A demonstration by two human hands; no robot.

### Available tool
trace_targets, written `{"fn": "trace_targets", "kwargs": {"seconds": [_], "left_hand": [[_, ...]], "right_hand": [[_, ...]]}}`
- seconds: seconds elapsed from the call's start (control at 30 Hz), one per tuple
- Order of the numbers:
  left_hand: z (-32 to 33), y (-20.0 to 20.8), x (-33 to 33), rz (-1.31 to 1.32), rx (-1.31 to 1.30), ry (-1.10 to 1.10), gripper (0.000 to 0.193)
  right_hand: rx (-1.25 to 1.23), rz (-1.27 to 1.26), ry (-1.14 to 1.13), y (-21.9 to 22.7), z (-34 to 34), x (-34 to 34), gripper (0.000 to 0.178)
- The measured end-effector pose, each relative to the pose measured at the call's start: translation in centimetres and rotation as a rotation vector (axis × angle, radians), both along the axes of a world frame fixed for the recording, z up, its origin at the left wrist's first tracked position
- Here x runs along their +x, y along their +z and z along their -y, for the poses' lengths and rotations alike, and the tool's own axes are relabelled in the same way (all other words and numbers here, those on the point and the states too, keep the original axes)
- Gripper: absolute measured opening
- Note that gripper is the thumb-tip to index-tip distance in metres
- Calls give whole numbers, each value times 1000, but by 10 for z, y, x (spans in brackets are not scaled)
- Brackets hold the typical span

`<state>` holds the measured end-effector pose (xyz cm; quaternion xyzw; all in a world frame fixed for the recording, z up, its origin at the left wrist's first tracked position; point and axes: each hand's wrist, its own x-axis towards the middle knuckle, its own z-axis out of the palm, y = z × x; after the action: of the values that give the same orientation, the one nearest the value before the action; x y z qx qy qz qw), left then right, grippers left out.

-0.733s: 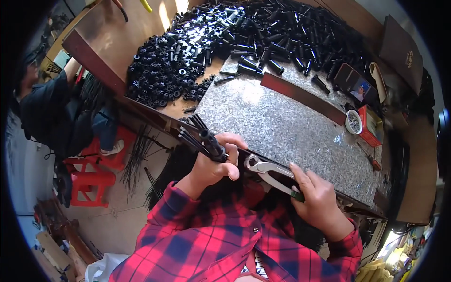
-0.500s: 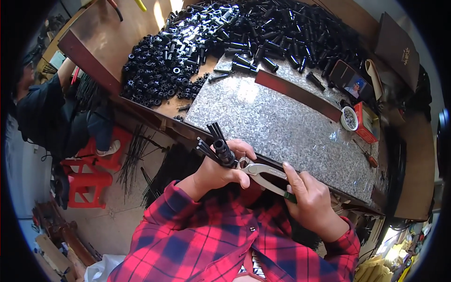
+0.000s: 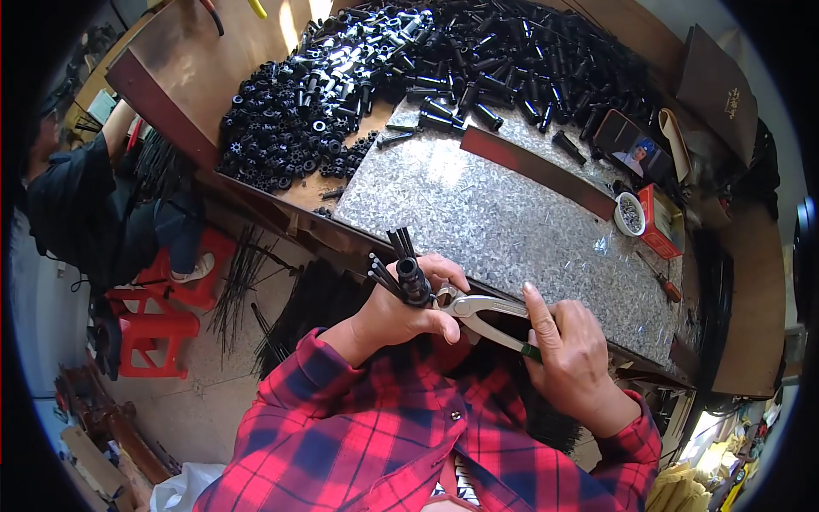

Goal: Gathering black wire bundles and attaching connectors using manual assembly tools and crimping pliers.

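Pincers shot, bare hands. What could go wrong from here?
1. Pinch: the pincers' head sits close to the left hand, near its thumb; a slip could nip skin.
2. Drop: the left hand holds thin black rods and a black tube together; if that grip loosens, rods might slide out.

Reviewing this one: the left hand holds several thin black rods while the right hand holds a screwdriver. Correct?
Not the tool: the head view shows the right hand holding green-handled pincers. The left hand does hold several thin black rods.
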<state>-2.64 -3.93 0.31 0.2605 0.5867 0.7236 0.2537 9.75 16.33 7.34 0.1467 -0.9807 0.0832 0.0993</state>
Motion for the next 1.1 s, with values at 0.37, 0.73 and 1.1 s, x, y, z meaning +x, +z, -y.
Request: {"fn": "trace_targets", "kwargs": {"seconds": [0.37, 0.73, 1.1], "left_hand": [[3, -6, 2, -116, -40, -39, 70], [7, -2, -1, 48, -4, -107, 78], [-4, -1, 1, -197, -168, -133, 24]], "right_hand": [[58, 56, 20, 9, 1, 4, 65], [36, -70, 81, 16, -5, 1, 68], [135, 42, 20, 16, -1, 21, 62]]}}
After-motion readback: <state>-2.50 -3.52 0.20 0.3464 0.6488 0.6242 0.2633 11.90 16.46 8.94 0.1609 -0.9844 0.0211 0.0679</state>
